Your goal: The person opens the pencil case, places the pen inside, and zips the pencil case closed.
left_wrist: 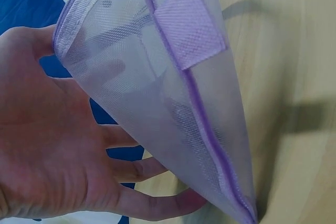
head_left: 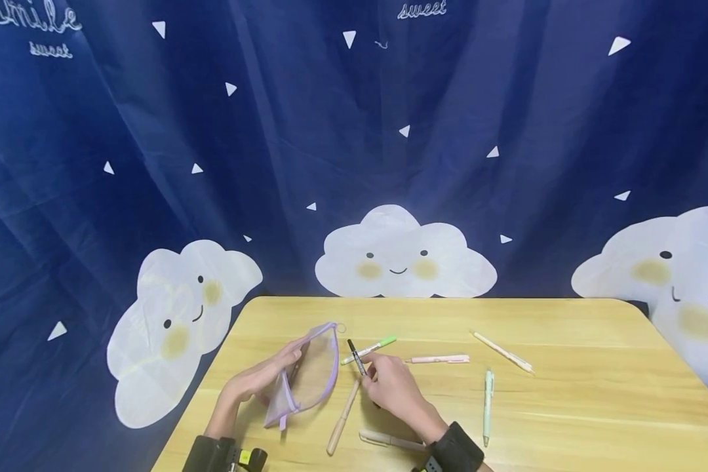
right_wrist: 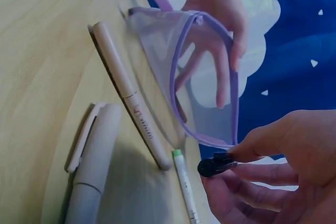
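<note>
My left hand (head_left: 265, 377) holds a see-through mesh pencil pouch (head_left: 321, 380) with purple zip edging. In the left wrist view the thumb is at the rim and the other fingers spread behind the mesh. The pouch's mouth gapes towards my right hand (head_left: 396, 387). A dark slender shape shows within the pouch. Between thumb and fingers, my right hand pinches a black pen (head_left: 356, 355), its dark end pointing up and away. That pen crosses over a green-and-white marker (head_left: 383, 343) in the head view. Its black end (right_wrist: 208, 167) faces the camera in the right wrist view.
A tan pen (head_left: 343, 419) lies between the hands, and a thick greyish pen (head_left: 389, 440) lies near the right wrist. To the right are a pink pen (head_left: 439, 359), a white pen (head_left: 503, 352) and a mint pen (head_left: 488, 406). A blue curtain (head_left: 354, 164) hangs behind the wooden table (head_left: 590, 393).
</note>
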`<state>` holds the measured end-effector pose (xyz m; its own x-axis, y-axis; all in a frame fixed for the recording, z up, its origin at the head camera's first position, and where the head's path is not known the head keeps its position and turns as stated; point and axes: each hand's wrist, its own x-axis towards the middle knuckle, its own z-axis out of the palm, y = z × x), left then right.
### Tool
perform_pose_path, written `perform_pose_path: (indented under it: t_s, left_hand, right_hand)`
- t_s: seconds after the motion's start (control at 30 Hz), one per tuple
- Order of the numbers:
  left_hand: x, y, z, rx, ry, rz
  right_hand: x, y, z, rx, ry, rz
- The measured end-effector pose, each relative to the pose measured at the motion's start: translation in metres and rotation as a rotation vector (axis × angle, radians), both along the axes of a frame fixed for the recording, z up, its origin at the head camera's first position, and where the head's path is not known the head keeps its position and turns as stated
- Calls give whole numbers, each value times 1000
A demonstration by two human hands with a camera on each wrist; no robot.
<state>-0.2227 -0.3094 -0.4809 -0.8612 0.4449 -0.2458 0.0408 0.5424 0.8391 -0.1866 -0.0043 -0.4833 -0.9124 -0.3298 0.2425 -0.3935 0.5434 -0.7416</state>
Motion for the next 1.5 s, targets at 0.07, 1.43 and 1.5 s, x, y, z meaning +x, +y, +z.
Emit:
perform_pose_path:
  t_s: [0.07, 1.43, 1.5]
  left_hand:
    - [0, 0, 0, -2, 5, 4]
    - [1, -1, 0, 27, -56, 38]
    - [1, -3, 1, 30, -48, 34]
  right_hand:
    - [-1, -3, -2, -10, -16, -9]
    - [-27, -69, -7, -424, -313, 67]
    - [-26, -65, -5, -409, -296, 71]
